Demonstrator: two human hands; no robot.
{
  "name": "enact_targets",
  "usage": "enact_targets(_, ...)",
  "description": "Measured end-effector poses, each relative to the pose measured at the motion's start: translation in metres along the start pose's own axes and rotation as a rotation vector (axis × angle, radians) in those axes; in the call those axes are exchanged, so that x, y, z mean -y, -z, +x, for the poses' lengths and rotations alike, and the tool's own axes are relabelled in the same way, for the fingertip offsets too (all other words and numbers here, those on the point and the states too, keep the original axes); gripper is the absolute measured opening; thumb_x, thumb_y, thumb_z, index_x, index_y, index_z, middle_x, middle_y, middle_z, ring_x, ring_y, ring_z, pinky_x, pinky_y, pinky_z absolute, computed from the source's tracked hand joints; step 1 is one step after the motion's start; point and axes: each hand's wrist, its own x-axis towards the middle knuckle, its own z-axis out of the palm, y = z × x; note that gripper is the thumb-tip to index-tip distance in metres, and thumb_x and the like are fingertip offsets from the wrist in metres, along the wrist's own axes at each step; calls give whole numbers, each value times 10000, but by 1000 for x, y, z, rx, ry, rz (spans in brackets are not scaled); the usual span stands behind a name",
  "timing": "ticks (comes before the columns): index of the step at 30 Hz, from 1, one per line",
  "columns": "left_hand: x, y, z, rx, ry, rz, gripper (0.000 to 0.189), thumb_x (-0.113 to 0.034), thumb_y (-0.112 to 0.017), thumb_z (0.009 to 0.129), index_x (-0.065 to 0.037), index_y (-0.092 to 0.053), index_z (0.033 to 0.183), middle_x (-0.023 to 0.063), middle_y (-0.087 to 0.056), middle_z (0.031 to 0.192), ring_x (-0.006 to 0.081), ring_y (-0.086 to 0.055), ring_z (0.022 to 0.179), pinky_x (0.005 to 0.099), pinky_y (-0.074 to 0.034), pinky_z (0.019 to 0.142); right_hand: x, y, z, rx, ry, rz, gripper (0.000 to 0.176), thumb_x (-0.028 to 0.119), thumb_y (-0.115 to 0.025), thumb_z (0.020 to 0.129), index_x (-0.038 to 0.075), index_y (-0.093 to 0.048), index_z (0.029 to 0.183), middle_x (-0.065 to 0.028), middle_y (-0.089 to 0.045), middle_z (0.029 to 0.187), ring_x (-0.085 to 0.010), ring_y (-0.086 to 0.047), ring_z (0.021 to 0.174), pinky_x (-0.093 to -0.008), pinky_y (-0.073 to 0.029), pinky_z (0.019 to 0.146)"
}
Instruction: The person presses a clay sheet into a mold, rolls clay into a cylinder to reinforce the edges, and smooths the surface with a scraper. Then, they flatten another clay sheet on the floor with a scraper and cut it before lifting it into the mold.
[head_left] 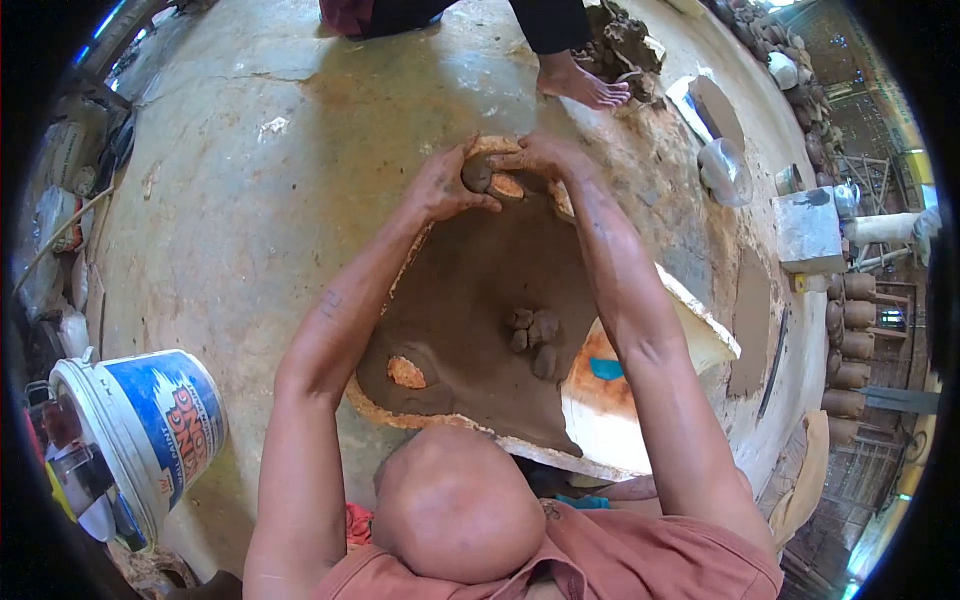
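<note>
My left hand (447, 187) curves its fingers and thumb around a grey-brown lump of clay (477, 176) at the far end of a wide, shallow form. My right hand (548, 158) reaches in from the other side, its fingers stretched toward the lump and touching the form's crumbly pale rim (492, 146). Just below the fingertips lies an orange oval patch (507, 187). Smooth wet clay (470, 270) covers the form's inside. Several small clay lumps (543, 328) rest on it, and an orange-brown chunk (406, 372) sits near the close left edge.
A paint bucket (165, 430) stands at left. Ahead is another person's bare foot (585, 85), beside a heap of dark clay (615, 45). At right are a clear plastic bag (724, 172), a grey block (809, 230) and stacked clay pots (855, 345).
</note>
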Motion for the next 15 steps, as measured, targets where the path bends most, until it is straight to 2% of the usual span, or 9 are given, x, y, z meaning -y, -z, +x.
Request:
enact_targets(4,-9,10,2,50,-12,52,1280,-468,-999,595,53,-374,1583,273,-596,1449,398,-566,1370,431,-453,1160,7,11,-3,-55,85,-124,874,751,-792,760,17,-743,1233,-195,-762,1049,-302,-728,892,-442,-580,708)
enact_targets(6,-8,14,4,67,12,50,1274,-471,-994,604,57,-373,1583,267,-592,1459,387,-564,1377,426,-452,1160,14,17,-11,25,82,-29,849,717,-786,781,13,-740,1252,-199,-762,1097,-324,-732,925,-465,-584,739)
enact_targets(7,-6,16,0,69,11,-22,1260,-475,-990,614,47,-378,1584,255,-594,1466,371,-567,1380,426,-450,1161,19,24,-17,90,111,66,870,640,-824,779,6,-681,1358,-184,-746,1206,-327,-725,1044,-439,-584,860)
enact_targets(8,-2,15,-7,80,20,-95,1247,-480,-986,624,36,-383,1585,243,-596,1472,355,-569,1382,426,-449,1162,18,20,-14,105,118,68,870,640,-824,779,6,-681,1358,-184,-746,1206,-327,-725,1044,-439,-584,860)
enact_targets(10,4,9,-17,33,57,-174,1229,-485,-983,631,17,-395,1587,235,-596,1477,346,-574,1379,423,-450,1160,21,17,-14,120,235,358,957,571,-861,770,-18,-576,1468,-183,-694,1348,-337,-681,1191,-405,-547,994)
enact_targets(11,3,9,-12,-22,58,-247,1212,-490,-981,639,-2,-407,1588,228,-596,1482,336,-578,1375,419,-452,1159,20,20,-17,109,259,194,1074,531,-881,766,-38,-440,1562,-209,-586,1501,-321,-580,1361,-376,-459,1129)
enact_targets(12,6,10,-7,-26,49,-246,1212,-490,-981,639,-2,-407,1588,228,-596,1482,336,-578,1375,419,-452,1159,22,21,-22,100,259,190,1074,531,-881,766,-38,-440,1562,-209,-586,1501,-321,-580,1361,-376,-459,1129)
enact_targets(14,16,6,-6,51,31,-294,1041,-395,-941,769,-16,-421,1588,168,-648,1427,278,-623,1308,398,-481,1121,23,16,-32,43,442,28,1124,537,-880,761,-29,-384,1596,-233,-516,1565,-296,-499,1444,-373,-402,1185)
enact_targets(15,13,6,-7,52,28,-295,1041,-395,-941,769,-16,-421,1588,168,-648,1427,278,-623,1308,398,-481,1121,22,9,-31,-1,355,-9,1165,500,-903,746,-24,-336,1618,-219,-482,1596,-251,-446,1482,-361,-366,1211)
